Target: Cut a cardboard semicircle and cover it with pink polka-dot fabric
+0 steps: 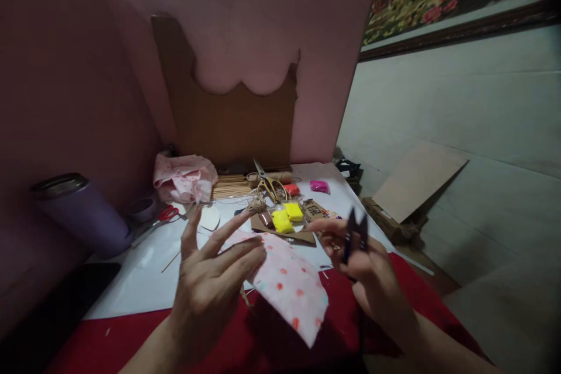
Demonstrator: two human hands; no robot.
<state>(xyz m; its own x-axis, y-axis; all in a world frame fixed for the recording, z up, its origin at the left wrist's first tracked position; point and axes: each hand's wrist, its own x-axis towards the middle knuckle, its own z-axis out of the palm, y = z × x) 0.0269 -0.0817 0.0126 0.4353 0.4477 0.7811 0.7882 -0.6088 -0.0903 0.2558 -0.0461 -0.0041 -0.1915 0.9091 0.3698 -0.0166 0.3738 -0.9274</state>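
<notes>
My left hand [210, 280] has its outer fingers stretched and spread. A pale pink fabric piece [291, 286] with red dots hangs from it, raised above the red cloth; the exact grip is hidden behind the fingers. My right hand [370, 269] is closed round a black two-pronged tool [354, 236], perhaps snips or small pliers, its dark tips apart and pointing up. It is slightly blurred, and its lower part is hidden by the hand. The tool is to the right of the fabric, apart from it.
Gold-handled scissors [272, 187], twine [256, 204], yellow packets [283, 221] and cardboard [302, 237] lie beyond my hands. Bundled pink fabric [186, 178] sits at back left, near red-handled scissors [169, 213]. A purple tumbler [85, 216] leans at left. Cut cardboard [236, 128] stands behind.
</notes>
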